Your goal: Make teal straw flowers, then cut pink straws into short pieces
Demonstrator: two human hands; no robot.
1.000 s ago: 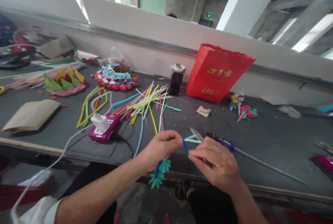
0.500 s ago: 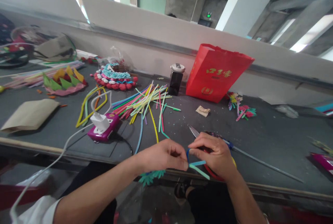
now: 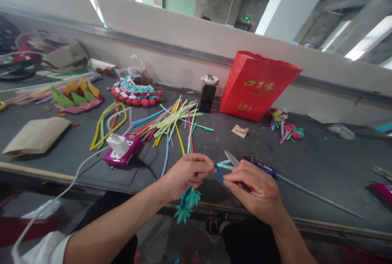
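Note:
My left hand point(image 3: 190, 172) is closed, with thumb and finger pinching a thin blue strip point(image 3: 218, 171) and pale blue and green strips point(image 3: 226, 165) that stick out to the right. Teal paper-like flowers point(image 3: 185, 206) on a dark blue stem hang below this hand, over the table's front edge. My right hand point(image 3: 255, 190) is closed too, pinching the lower end of the same blue strip between thumb and forefinger. Scissors lie beneath the right hand; their metal blade point(image 3: 230, 157) points up-left, and part of a red handle shows by the fingers.
Behind the right hand lies a dark patterned tool point(image 3: 260, 166) with a long rod point(image 3: 318, 195). Farther back are colourful strips point(image 3: 174, 119), a black cup point(image 3: 208, 96) and a red bag point(image 3: 257, 88). A purple power socket point(image 3: 122, 151) with a white cable sits left.
Both hands have turned the strips: the pale ends now point up and away, and the blue strip is drawn out between the hands. The teal flowers hang lower and more visibly.

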